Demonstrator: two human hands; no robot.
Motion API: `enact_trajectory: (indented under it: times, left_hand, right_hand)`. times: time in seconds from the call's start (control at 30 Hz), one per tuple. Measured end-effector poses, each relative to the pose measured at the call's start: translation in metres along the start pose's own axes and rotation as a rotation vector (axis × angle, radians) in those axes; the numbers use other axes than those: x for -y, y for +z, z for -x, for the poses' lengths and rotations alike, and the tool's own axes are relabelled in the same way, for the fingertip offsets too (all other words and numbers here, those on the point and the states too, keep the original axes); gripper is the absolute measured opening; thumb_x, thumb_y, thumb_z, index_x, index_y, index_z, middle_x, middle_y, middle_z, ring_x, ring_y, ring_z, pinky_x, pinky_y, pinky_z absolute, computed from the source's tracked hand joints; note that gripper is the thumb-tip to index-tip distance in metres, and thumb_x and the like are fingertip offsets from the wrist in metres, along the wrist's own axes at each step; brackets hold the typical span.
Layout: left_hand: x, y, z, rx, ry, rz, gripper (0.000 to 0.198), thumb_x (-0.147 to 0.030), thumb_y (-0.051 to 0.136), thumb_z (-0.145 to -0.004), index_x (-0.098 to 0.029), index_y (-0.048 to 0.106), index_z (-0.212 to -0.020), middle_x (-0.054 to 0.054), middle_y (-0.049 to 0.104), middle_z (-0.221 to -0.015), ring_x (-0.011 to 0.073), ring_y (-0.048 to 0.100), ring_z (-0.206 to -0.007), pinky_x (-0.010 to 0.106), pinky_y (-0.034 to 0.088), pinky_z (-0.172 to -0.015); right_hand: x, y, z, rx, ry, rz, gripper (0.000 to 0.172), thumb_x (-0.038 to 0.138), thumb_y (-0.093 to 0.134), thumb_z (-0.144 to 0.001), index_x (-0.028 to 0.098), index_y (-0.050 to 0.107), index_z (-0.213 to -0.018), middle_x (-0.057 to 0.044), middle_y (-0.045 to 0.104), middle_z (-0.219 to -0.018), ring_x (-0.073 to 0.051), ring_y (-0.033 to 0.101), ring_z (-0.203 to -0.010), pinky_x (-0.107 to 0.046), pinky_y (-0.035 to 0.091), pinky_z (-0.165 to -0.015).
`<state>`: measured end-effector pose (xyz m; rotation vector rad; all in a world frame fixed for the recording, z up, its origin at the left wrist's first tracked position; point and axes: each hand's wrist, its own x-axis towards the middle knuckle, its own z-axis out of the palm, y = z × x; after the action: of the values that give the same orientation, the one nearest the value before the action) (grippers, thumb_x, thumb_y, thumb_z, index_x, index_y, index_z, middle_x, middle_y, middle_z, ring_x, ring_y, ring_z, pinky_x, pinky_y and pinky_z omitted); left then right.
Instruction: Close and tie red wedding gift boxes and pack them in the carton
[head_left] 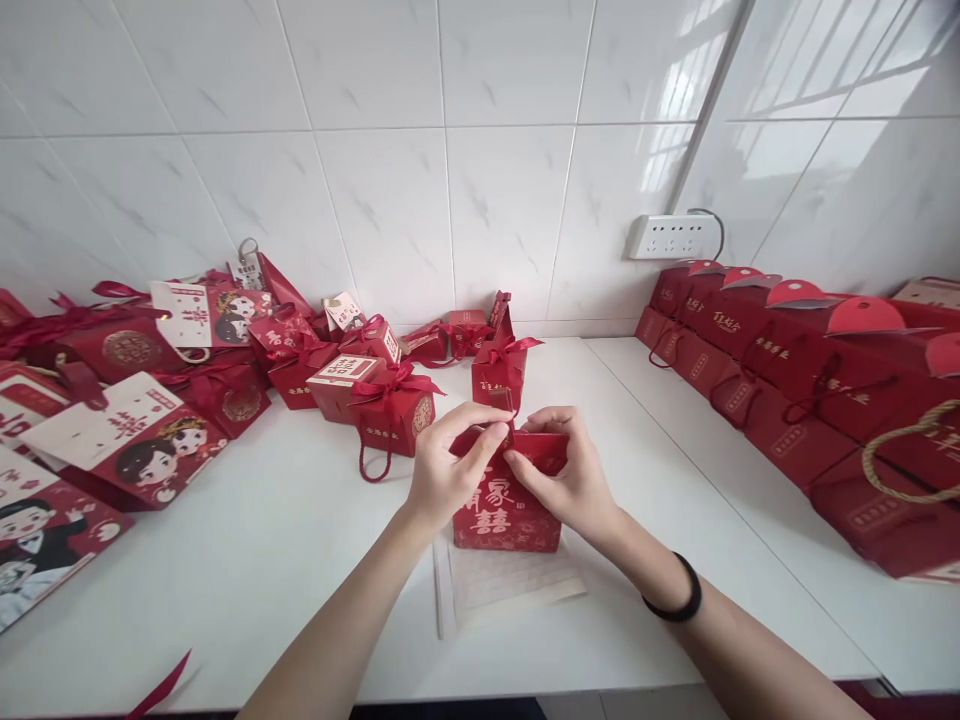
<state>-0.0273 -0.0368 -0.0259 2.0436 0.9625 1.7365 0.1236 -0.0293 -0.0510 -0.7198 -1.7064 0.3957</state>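
Note:
A small red gift box with pale printed characters stands upright in front of me. At its top edge, my left hand pinches a thin dark red ribbon between thumb and fingertips. My right hand grips the box's upper right side, with the thumb on the front face and the fingers curled over the top. Beneath the box lies a flat pale sheet or packet on the white table. Both hands hide part of the box's top.
Several tied red boxes and printed gift bags crowd the left and back. Rows of red boxes line the right side. A white power strip is on the tiled wall. A loose ribbon lies near the front left edge.

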Motion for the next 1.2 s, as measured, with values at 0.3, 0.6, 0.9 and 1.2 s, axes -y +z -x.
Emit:
enact_trajectory:
  times: [0.3,0.6,0.9,1.2]
  left_hand:
    - [0.001,-0.001,0.005,0.032,0.264,-0.107,0.035,-0.009,0.051,-0.082,-0.019,0.065,-0.112,0.005,0.068,-0.095,0.0136,0.064,-0.082,0.025,0.055,-0.072]
    - [0.001,0.001,0.005,0.012,0.297,-0.163,0.038,-0.007,0.049,-0.081,-0.019,0.063,-0.114,0.005,0.068,-0.096,0.0139,0.064,-0.084,0.025,0.055,-0.073]
    - [0.001,0.000,0.005,0.026,0.282,-0.156,0.037,-0.007,0.050,-0.080,-0.019,0.063,-0.113,0.005,0.069,-0.098,0.0143,0.064,-0.088,0.025,0.055,-0.077]
    - [0.000,0.000,0.007,0.038,0.245,-0.093,0.035,-0.009,0.050,-0.079,-0.016,0.065,-0.110,0.008,0.068,-0.099,0.0166,0.065,-0.090,0.028,0.056,-0.079]
  right_hand:
    - [0.004,0.006,0.002,-0.115,-0.179,0.236,0.015,0.025,0.058,-0.081,0.023,0.044,-0.087,-0.002,0.049,-0.079,-0.017,0.052,-0.075,-0.031,0.048,-0.062]
    - [0.007,0.007,0.001,-0.154,-0.204,0.303,0.009,0.020,0.052,-0.080,0.023,0.045,-0.086,-0.003,0.049,-0.079,-0.017,0.052,-0.072,-0.030,0.047,-0.059]
    - [0.002,0.007,0.004,-0.170,-0.234,0.344,0.012,0.020,0.050,-0.084,0.024,0.046,-0.095,-0.001,0.053,-0.078,-0.014,0.056,-0.064,-0.026,0.048,-0.051]
    - [0.002,0.005,0.005,-0.132,-0.208,0.340,0.005,0.026,0.048,-0.090,0.024,0.052,-0.091,-0.002,0.056,-0.074,-0.016,0.056,-0.061,-0.027,0.046,-0.052]
